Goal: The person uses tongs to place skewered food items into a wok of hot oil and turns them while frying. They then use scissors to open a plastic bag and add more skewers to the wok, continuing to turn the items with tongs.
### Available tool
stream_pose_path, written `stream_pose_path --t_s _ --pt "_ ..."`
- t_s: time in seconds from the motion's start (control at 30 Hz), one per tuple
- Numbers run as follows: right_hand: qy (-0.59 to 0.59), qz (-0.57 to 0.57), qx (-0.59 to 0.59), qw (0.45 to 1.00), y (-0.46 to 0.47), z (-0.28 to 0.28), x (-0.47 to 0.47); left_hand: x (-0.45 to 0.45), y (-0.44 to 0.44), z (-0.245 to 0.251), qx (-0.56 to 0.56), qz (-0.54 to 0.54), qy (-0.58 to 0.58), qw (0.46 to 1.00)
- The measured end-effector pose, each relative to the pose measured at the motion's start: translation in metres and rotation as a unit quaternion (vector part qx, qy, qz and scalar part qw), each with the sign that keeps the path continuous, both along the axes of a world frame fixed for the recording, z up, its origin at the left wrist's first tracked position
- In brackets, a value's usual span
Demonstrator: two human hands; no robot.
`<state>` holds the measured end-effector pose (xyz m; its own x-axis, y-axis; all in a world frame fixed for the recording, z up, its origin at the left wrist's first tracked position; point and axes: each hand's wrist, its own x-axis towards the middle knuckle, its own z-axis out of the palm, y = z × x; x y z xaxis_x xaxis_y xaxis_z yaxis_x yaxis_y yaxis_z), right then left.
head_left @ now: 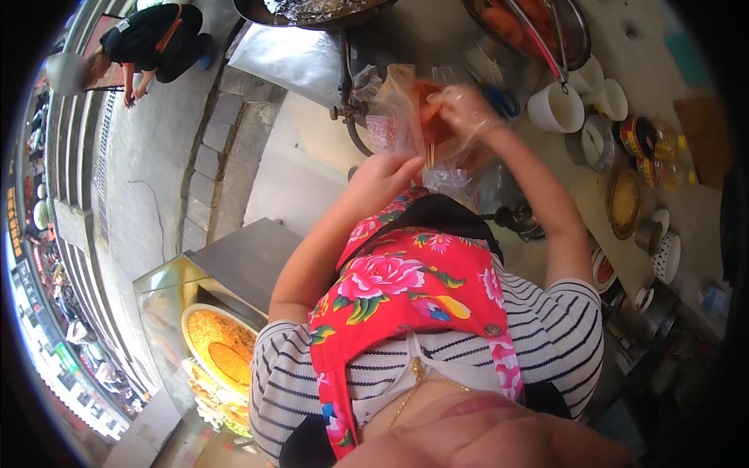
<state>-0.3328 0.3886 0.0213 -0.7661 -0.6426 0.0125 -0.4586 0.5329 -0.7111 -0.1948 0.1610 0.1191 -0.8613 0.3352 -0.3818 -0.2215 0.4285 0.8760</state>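
Observation:
Before my chest, a clear plastic bag [398, 96] hangs around orange-red food [430, 117], blurred and partly covered by my hands. Thin wooden skewers [430, 155] stick out below the food. My left hand [386, 175] is bare and curled at the bag's near left side, its thumb beside the skewers; its fingertips are hidden, but it seems to grip the plastic. My right hand [468, 111] wears a thin clear glove. Its fingers are bent against the upper part of the food, and motion blur hides the exact grip. A pink-and-white printed wrapper [381, 131] shows through the bag.
A wok [316, 14] with foil-like contents stands ahead. Tongs [544, 47] rest across a bowl of orange food [515, 26]. White tubs [556, 108] and blue-handled scissors [506, 102] lie right. Left are a glass food case [193, 275] and a person [155, 44] bending outside.

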Motion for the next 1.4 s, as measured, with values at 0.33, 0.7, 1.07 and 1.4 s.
stream_pose_path --t_s 0.33,0.7,1.07,1.4 --pt "-0.088 -0.152 -0.13 0.976 0.006 0.218 -0.121 0.033 -0.07 0.023 0.044 0.061 0.009 0.997" --pt "-0.12 -0.11 -0.147 0.976 -0.085 0.27 -0.195 0.035 -0.108 0.042 0.044 0.075 0.037 0.996" --pt "0.317 -0.122 0.19 0.921 -0.132 0.186 -0.257 0.002 -0.104 -0.006 0.042 0.026 0.055 0.997" --pt "-0.112 -0.024 -0.016 0.993 0.008 0.04 -0.04 -0.05 0.065 -0.128 -0.197 -0.228 0.184 0.936"
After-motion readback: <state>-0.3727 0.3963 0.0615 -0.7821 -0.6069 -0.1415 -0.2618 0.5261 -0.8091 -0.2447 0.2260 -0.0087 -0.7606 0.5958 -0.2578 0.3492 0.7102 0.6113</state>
